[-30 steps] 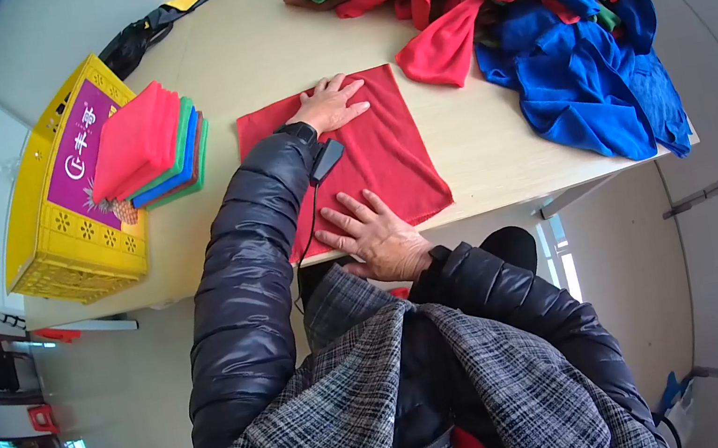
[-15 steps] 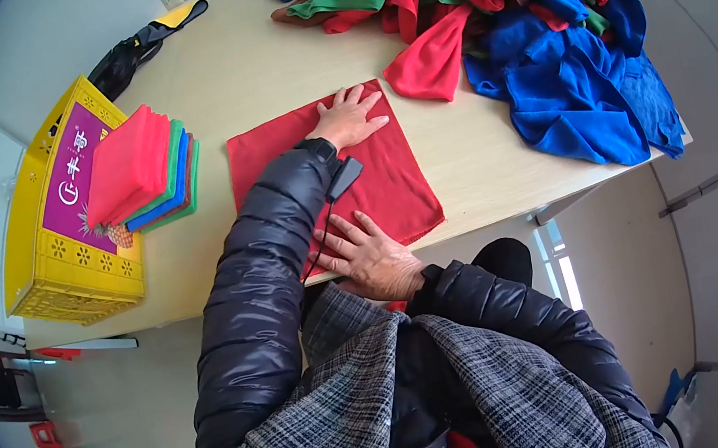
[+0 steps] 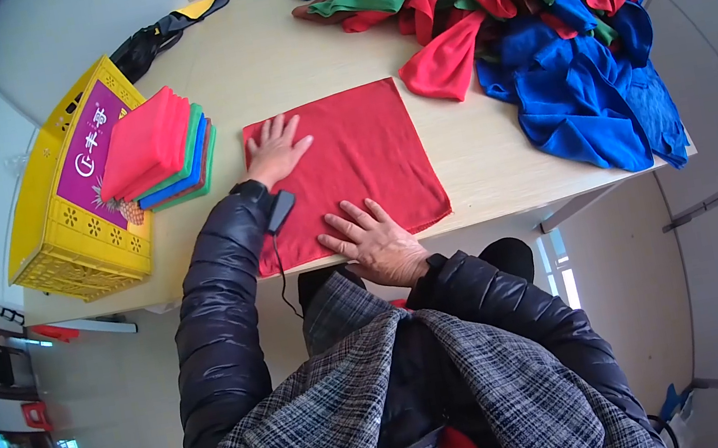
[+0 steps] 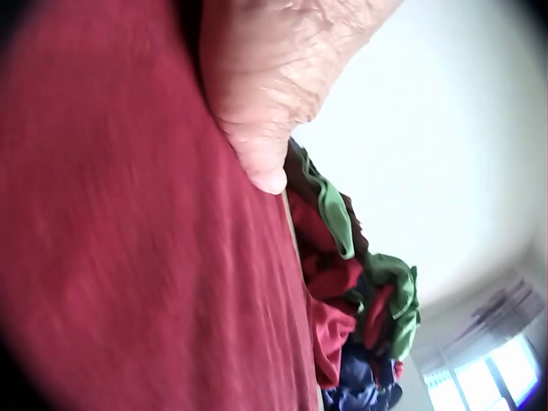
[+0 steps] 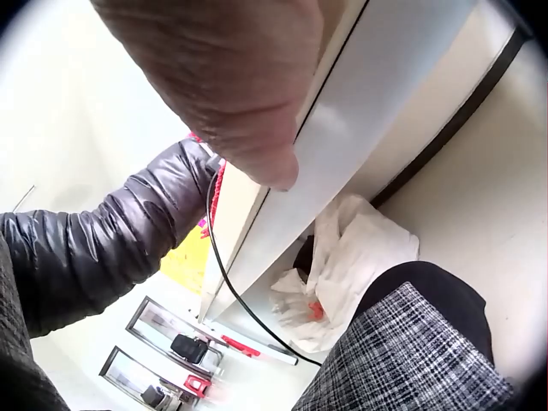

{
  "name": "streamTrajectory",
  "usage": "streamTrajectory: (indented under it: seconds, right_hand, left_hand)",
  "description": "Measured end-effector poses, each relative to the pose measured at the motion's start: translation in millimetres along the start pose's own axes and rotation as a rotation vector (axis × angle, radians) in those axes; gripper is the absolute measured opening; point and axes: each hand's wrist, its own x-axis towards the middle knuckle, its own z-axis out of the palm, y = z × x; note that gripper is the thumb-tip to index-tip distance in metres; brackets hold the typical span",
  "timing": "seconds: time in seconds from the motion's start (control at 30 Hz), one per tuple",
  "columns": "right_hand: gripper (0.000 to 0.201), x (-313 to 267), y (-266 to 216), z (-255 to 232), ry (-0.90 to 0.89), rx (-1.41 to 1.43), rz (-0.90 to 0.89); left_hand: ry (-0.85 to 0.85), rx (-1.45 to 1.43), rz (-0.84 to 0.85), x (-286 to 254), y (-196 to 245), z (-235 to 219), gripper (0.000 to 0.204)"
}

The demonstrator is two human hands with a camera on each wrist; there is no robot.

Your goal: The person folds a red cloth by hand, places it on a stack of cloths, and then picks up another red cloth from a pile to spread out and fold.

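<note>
A red cloth (image 3: 356, 148) lies spread nearly flat on the table, its near edge along the table's front. On its upper left part rests the left hand (image 3: 273, 153), fingers spread. The right hand (image 3: 382, 247) lies palm down at the near edge, fingers straight on the cloth. In the left wrist view the left hand (image 4: 265, 81) touches the red cloth (image 4: 145, 223) with the thumb extended. The right wrist view has the right hand (image 5: 231, 77) at the table's edge, most fingers out of sight.
Left of the cloth, a stack of folded cloths (image 3: 146, 146) leans by a yellow crate (image 3: 86, 241). A heap of green, red, brown and blue cloths (image 3: 565, 94) covers the table's right side. A black and yellow item (image 3: 157, 41) lies at the back left.
The left hand has moved left across the red cloth, from its upper right part to its upper left. The cloth's folds look smoother. The right hand has stayed at the near edge.
</note>
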Motion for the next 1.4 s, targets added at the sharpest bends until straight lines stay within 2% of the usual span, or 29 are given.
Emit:
streamTrajectory:
  seconds: [0.1,0.23,0.3,0.37,0.43,0.47,0.53,0.7,0.8,1.07,1.2,1.23,1.27,1.3,1.4]
  right_hand:
    - [0.070,-0.9,-3.5,-4.8,-0.023,0.003,0.002]
    - [0.064,2.8,8.9,-20.9,-0.027,0.102,0.003]
    - [0.066,23.3,49.4,-45.7,-0.263,0.751,0.084]
    - [0.067,54.2,105.5,-41.3,-0.088,0.412,0.111]
    - [0.069,84.8,181.2,2.6,0.004,0.055,0.135]
    - [0.069,96.1,185.7,-1.4,0.002,0.050,0.131]
    - [0.075,118.6,186.9,-14.3,-0.081,0.000,0.445]
    - [0.081,141.6,203.6,13.7,-0.178,-0.165,0.505]
    - [0.078,135.3,217.5,12.1,-0.141,-0.225,0.543]
    - [0.079,123.5,208.5,-13.4,-0.218,-0.138,0.642]
    - [0.079,102.0,155.5,-20.4,-0.159,-0.135,0.510]
    - [0.079,91.9,131.4,-18.5,-0.170,-0.129,0.520]
    - [0.079,83.0,106.2,-16.9,-0.165,-0.149,0.453]
    - [0.079,72.3,89.8,-14.8,-0.162,-0.167,0.386]
    - [0.078,39.8,77.2,-0.4,-0.137,-0.176,0.410]
  left_hand:
    - [0.085,-0.021,-0.070,-7.0,-40.8,-1.8,0.072]
    - [0.103,0.070,-0.054,-12.0,-39.6,-13.0,0.073]
    - [0.112,0.045,-0.016,-20.2,-28.7,-15.4,0.073]
    - [0.133,0.015,0.071,-27.9,-17.6,-15.8,0.072]
    - [0.123,-0.010,0.063,-29.4,-15.4,-10.2,0.072]
    - [0.109,-0.027,0.059,-30.2,-15.3,-6.4,0.072]
    - [0.105,-0.045,0.053,-28.7,-14.9,-2.5,0.072]
    - [0.137,0.023,-0.008,-28.9,-26.1,1.5,0.072]
    - [0.135,0.014,-0.070,-30.2,-32.8,3.2,0.071]
    - [0.191,-0.011,-0.098,-33.3,-50.3,-0.1,0.070]
    - [0.126,0.092,-0.099,-71.8,-16.6,-15.2,0.070]
    - [0.123,0.078,-0.016,-91.5,1.2,-16.5,0.069]
    - [0.124,0.064,0.066,-108.1,12.8,-14.3,0.068]
    - [0.113,0.061,0.070,-123.9,18.1,-6.8,0.068]
    - [0.157,0.033,0.127,-160.0,25.9,8.2,0.070]
